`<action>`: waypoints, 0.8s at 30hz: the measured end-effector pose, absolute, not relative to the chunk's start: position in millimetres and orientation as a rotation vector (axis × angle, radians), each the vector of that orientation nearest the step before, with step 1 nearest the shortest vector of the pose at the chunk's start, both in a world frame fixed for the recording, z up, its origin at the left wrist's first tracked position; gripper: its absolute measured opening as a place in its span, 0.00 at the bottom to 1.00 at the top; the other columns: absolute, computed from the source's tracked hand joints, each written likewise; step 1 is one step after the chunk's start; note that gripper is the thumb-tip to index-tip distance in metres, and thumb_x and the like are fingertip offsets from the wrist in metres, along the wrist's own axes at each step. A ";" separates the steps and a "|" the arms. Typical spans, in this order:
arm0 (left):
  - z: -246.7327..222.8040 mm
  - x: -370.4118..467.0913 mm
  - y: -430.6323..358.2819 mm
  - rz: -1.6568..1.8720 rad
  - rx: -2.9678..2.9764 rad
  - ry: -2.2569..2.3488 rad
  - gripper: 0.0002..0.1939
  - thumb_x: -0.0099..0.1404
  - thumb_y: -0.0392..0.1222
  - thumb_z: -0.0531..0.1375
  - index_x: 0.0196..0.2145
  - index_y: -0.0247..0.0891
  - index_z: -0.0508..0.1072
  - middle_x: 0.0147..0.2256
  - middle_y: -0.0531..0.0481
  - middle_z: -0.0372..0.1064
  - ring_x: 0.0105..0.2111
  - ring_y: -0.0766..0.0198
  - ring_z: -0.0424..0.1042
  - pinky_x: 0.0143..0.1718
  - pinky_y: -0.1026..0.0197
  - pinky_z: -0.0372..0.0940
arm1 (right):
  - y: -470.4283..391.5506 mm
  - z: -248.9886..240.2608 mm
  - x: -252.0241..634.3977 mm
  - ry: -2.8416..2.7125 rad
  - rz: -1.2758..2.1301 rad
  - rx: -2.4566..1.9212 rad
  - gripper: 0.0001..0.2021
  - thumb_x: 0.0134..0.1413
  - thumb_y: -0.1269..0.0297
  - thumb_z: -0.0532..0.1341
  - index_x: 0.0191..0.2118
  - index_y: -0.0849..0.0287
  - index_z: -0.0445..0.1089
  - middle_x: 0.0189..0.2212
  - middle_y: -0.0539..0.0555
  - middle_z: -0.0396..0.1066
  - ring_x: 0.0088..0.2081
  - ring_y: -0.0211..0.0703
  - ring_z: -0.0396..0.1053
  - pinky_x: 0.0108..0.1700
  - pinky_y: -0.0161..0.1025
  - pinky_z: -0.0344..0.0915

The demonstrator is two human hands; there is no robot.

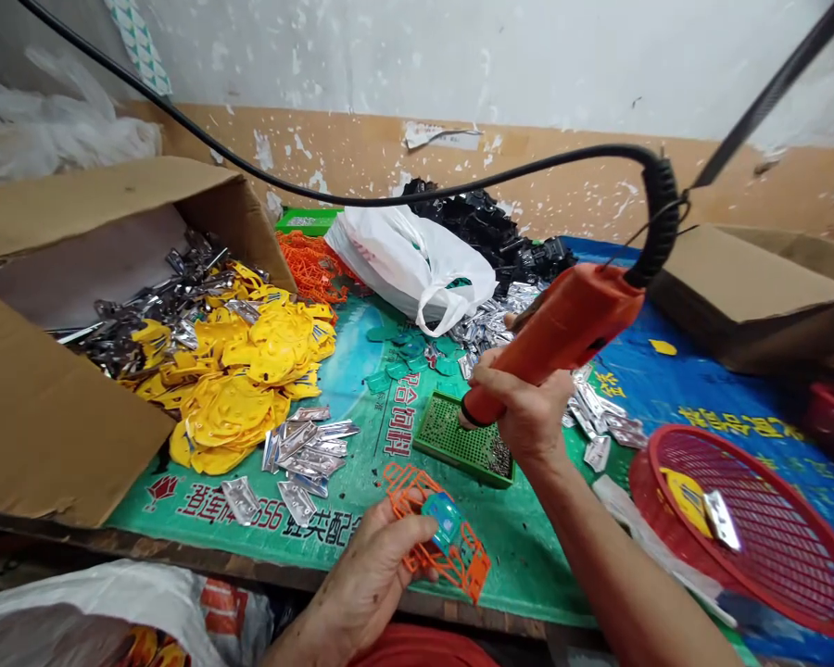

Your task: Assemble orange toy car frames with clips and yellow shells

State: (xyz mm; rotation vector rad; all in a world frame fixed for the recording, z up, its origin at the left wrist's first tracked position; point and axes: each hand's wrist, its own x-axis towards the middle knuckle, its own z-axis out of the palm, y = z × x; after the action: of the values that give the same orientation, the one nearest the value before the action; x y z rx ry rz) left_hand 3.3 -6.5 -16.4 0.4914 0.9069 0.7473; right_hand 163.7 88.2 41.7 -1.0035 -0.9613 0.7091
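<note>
My left hand [372,565] is closed on an orange plastic frame [475,567], its thumb pressing a translucent teal piece [445,521] that lies against the frame. In my right hand [538,417] is an orange electric screwdriver [570,320], fingers wrapped round its body. The tool slants down to the left, and its lower end is over a green tray [437,454] full of small holes. Whether the tip touches the tray is hidden. Small dark screws [499,458] are heaped at the tray's right end.
A black cable [389,196] arches across the view to the screwdriver. Yellow parts [250,361] spill from a cardboard box [42,426] on the left, beside silvery plates [309,449]. Teal pieces [417,347] and a white bag [410,259] lie behind the tray; a red basket [757,611] stands right.
</note>
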 end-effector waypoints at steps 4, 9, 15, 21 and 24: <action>-18.6 3.2 -3.1 0.685 0.457 0.883 0.20 0.50 0.41 0.67 0.41 0.35 0.71 0.36 0.46 0.73 0.33 0.59 0.73 0.28 0.63 0.63 | 89.9 42.0 156.2 -0.984 0.720 -1.023 0.06 0.33 0.71 0.67 0.18 0.59 0.69 0.19 0.47 0.67 0.21 0.35 0.63 0.23 0.37 0.63; -17.1 1.4 0.8 0.715 0.397 0.935 0.21 0.48 0.40 0.68 0.41 0.36 0.71 0.35 0.47 0.72 0.32 0.61 0.72 0.27 0.64 0.63 | 88.1 39.2 152.0 -0.982 0.713 -1.055 0.05 0.32 0.70 0.67 0.20 0.59 0.70 0.19 0.46 0.68 0.21 0.37 0.65 0.24 0.38 0.64; -16.8 -0.9 5.7 0.725 0.403 0.960 0.18 0.48 0.41 0.67 0.37 0.35 0.71 0.32 0.48 0.71 0.28 0.65 0.68 0.25 0.65 0.61 | 89.8 36.2 150.1 -0.986 0.727 -1.056 0.06 0.32 0.72 0.67 0.20 0.59 0.69 0.18 0.46 0.68 0.22 0.37 0.65 0.24 0.38 0.64; -16.7 -2.9 7.9 0.751 0.449 0.895 0.15 0.52 0.40 0.64 0.38 0.35 0.71 0.31 0.51 0.69 0.28 0.66 0.68 0.26 0.66 0.59 | 90.9 31.4 149.2 -1.004 0.740 -1.009 0.05 0.33 0.71 0.67 0.19 0.59 0.70 0.20 0.47 0.69 0.22 0.36 0.65 0.24 0.38 0.64; -14.0 -3.0 8.7 0.761 0.467 0.831 0.12 0.53 0.38 0.63 0.37 0.35 0.71 0.29 0.52 0.68 0.28 0.66 0.67 0.26 0.66 0.59 | 89.9 32.1 148.2 -1.007 0.716 -1.048 0.04 0.33 0.71 0.67 0.20 0.59 0.71 0.19 0.47 0.69 0.22 0.37 0.65 0.24 0.37 0.64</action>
State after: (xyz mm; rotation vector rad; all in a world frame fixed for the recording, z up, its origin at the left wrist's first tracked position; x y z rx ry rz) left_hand -3.0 8.7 -14.0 0.4670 0.8314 0.7611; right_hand 148.2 89.9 32.1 -1.0479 -1.0066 0.7162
